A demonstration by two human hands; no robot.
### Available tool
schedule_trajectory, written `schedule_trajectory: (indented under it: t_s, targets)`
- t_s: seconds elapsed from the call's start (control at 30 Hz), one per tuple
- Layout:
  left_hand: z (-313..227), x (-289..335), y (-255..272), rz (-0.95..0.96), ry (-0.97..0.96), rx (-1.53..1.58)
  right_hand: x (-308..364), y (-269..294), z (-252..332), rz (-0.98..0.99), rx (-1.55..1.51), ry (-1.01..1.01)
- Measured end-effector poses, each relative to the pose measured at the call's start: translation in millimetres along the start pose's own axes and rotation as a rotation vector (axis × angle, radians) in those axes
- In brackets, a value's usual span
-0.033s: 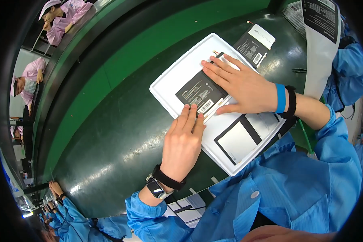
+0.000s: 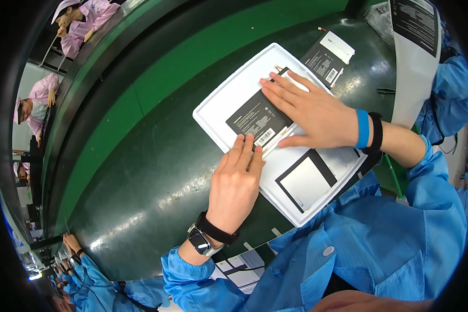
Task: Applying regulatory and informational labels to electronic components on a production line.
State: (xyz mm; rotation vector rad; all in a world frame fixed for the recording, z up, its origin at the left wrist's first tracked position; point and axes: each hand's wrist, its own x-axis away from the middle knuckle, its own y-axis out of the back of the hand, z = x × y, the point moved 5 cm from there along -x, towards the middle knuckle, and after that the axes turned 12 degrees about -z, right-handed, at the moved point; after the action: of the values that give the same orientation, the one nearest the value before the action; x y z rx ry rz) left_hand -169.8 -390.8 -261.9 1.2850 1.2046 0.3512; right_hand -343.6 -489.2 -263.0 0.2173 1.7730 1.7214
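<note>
Head view: a flat black pack (image 2: 251,115) lies in a white tray (image 2: 209,112) on the green table (image 2: 140,182). The left hand (image 2: 236,179) rests extended fingertips at its near left end; the right hand (image 2: 322,114) spreads straight fingers across its far right part, neither grasping. A white panel (image 2: 307,182) with black edging lies in the tray's near part, another black pack (image 2: 320,63) at far right.

- A factory workshop, seemingly an assembly line: a long green desk (image 2: 135,177) with people (image 2: 92,270) lined along it.
- Matching work clothes: pink coats (image 2: 99,21) and caps (image 2: 63,8) beyond the desk, blue coats (image 2: 437,208) on the near side.
- Flat black packs (image 2: 252,118) with barcode labels (image 2: 264,137), one lying in a white tray (image 2: 218,110).
</note>
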Motion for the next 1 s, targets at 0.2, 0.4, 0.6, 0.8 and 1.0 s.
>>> schedule_trajectory:
  t_s: [0.2,0.4,0.6,0.8,1.0]
  targets:
    - [0.2,0.2,0.1,0.000,0.010,-0.014,13.6,4.8,43.4,0.127,-0.213,0.193]
    - [0.4,-2.5,0.6,-0.007,0.014,-0.022,28.8,18.5,12.5,0.135,-0.083,0.093]
    - [-7.0,-4.2,3.7,0.008,0.006,-0.019,39.3,24.7,17.9,0.025,-0.161,0.104]
    - [-2.7,-9.5,8.8,0.060,0.028,0.046,51.9,112.9,40.0,-0.321,-0.838,0.239]
    - [-17.4,-19.1,7.5,0.050,0.047,-0.018,127.6,219.3,2.6,-0.931,-0.511,0.269]
